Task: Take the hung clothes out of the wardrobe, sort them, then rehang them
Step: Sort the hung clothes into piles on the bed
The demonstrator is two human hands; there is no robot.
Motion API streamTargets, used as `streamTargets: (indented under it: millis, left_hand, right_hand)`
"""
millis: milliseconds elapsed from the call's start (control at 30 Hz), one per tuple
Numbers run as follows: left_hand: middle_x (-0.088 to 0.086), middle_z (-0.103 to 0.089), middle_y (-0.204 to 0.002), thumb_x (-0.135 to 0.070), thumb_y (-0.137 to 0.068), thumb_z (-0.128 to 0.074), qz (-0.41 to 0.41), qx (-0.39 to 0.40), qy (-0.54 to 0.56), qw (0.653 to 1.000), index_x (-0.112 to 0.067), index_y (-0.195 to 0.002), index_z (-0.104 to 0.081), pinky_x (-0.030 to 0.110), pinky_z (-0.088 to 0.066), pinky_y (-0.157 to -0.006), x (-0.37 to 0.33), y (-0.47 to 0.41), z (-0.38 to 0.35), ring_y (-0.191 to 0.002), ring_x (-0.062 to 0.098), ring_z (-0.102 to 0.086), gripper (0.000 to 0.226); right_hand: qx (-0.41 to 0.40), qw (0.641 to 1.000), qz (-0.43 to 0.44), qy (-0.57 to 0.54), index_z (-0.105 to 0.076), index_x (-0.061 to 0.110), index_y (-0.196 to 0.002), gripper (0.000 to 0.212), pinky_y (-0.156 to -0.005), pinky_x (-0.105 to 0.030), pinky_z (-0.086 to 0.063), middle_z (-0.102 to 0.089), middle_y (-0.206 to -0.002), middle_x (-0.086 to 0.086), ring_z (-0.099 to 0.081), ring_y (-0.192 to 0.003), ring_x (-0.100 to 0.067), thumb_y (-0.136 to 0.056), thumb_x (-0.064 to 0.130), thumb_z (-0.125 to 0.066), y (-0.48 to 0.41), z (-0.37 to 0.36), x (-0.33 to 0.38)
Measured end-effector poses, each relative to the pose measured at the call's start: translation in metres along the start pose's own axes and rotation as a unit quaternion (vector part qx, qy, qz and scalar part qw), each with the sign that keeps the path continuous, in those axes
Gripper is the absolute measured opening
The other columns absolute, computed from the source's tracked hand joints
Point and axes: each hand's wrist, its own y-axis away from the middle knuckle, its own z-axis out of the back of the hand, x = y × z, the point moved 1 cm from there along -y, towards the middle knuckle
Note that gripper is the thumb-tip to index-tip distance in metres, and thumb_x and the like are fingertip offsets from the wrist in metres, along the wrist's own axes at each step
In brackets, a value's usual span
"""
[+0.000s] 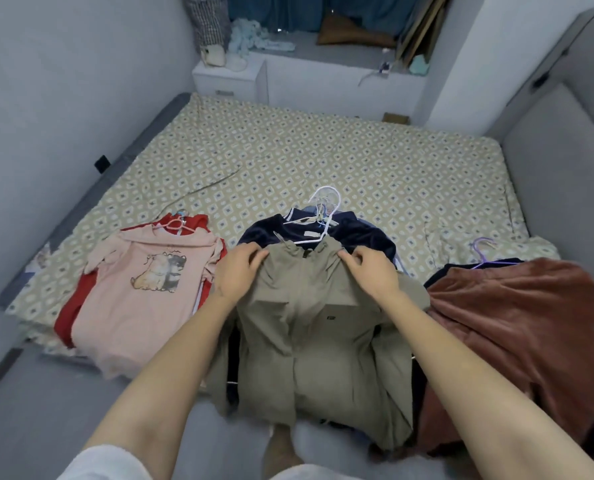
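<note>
An olive-green jacket (pixel 309 334) lies on top of the middle pile at the bed's near edge. My left hand (pixel 236 271) grips its left shoulder and my right hand (pixel 371 271) grips its right shoulder. Under it lies a navy garment (pixel 361 233) with white hangers (pixel 326 216) sticking out behind the collar. To the left, a pink sweatshirt with a cartoon print (pixel 139 289) lies on a pink hanger over a red garment (pixel 68 317). To the right is a rust-brown fleece garment (pixel 517 327) with a purple hanger (pixel 486 252) over dark clothes.
The bed (pixel 323 154) has a patterned cover and sits between a wall on the left and a grey padded headboard (pixel 565 174) on the right. A white nightstand (pixel 229 77) and a cluttered window ledge (pixel 340 53) stand beyond it. My foot (pixel 281 445) shows below.
</note>
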Motion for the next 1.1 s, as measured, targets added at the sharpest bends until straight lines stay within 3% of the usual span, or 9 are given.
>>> streamTargets:
  millis: [233, 400, 500, 600, 667, 933, 1100]
  left_hand:
    - [-0.007, -0.063, -0.079, -0.043, -0.098, -0.055, 0.032, -0.039, 0.006, 0.999, -0.021, -0.08, -0.063, 0.031, -0.035, -0.062, -0.017, 0.091, 0.068, -0.079, 0.016, -0.058, 0.029]
    - [-0.003, -0.066, -0.077, -0.049, -0.096, -0.054, 0.061, -0.08, -0.015, 0.995, -0.016, -0.078, -0.063, 0.037, -0.043, -0.063, -0.006, 0.142, 0.107, -0.078, 0.018, -0.059, 0.039]
    - [-0.005, -0.068, -0.076, -0.053, -0.094, -0.056, 0.08, -0.096, -0.003, 0.992, -0.02, -0.078, -0.065, 0.035, -0.046, -0.064, 0.0, 0.162, 0.131, -0.076, 0.015, -0.06, 0.038]
    - [-0.007, -0.067, -0.075, -0.061, -0.09, -0.056, 0.105, -0.114, -0.005, 0.988, -0.023, -0.078, -0.068, 0.034, -0.05, -0.065, 0.012, 0.176, 0.151, -0.075, 0.014, -0.061, 0.041]
    - [-0.007, -0.066, -0.074, -0.062, -0.089, -0.057, 0.122, -0.12, -0.006, 0.985, -0.022, -0.075, -0.067, 0.033, -0.048, -0.064, 0.019, 0.186, 0.165, -0.074, 0.013, -0.06, 0.043]
    - [-0.005, -0.059, -0.067, -0.06, -0.089, -0.057, 0.126, -0.129, -0.018, 0.983, -0.021, -0.064, -0.056, 0.032, -0.03, -0.057, 0.075, 0.22, 0.218, -0.069, 0.016, -0.055, 0.047]
    - [-0.002, -0.056, -0.062, -0.061, -0.089, -0.056, 0.127, -0.118, -0.023, 0.985, -0.015, -0.064, -0.053, 0.034, -0.033, -0.052, 0.132, 0.233, 0.253, -0.064, 0.019, -0.054, 0.053]
  right_hand:
    - [-0.025, 0.998, 0.048, 0.026, -0.042, 0.017, -0.06, 0.055, -0.049, -0.031, -0.029, -0.053, -0.06, 0.002, -0.053, -0.064, -0.02, -0.09, 0.062, -0.051, 0.079, 0.039, 0.038]
    - [-0.024, 0.996, 0.082, 0.036, -0.047, 0.017, -0.064, 0.054, -0.055, -0.033, -0.031, -0.056, -0.064, 0.004, -0.055, -0.07, -0.022, -0.087, 0.065, -0.052, 0.12, 0.044, 0.073]
    - [-0.024, 0.994, 0.1, 0.029, -0.057, 0.021, -0.081, 0.047, -0.063, -0.033, -0.038, -0.064, -0.079, 0.003, -0.061, -0.084, -0.023, -0.086, 0.067, -0.052, 0.134, 0.04, 0.089]
    - [-0.021, 0.992, 0.12, 0.017, -0.06, 0.025, -0.11, 0.049, -0.079, -0.035, -0.047, -0.069, -0.108, 0.002, -0.061, -0.106, -0.023, -0.086, 0.067, -0.052, 0.144, 0.035, 0.106]
    - [-0.011, 0.991, 0.135, 0.012, -0.06, 0.027, -0.114, 0.049, -0.085, -0.036, -0.048, -0.068, -0.116, 0.003, -0.059, -0.113, -0.023, -0.087, 0.067, -0.05, 0.15, 0.029, 0.119]
    - [0.027, 0.988, 0.15, 0.007, -0.07, 0.035, -0.109, 0.043, -0.082, -0.035, -0.048, -0.071, -0.107, 0.007, -0.062, -0.105, -0.02, -0.09, 0.066, -0.045, 0.179, -0.014, 0.183]
    - [0.031, 0.988, 0.151, 0.005, -0.068, 0.033, -0.083, 0.037, -0.068, -0.033, -0.041, -0.067, -0.085, 0.007, -0.062, -0.091, -0.022, -0.093, 0.061, -0.047, 0.2, -0.047, 0.24]
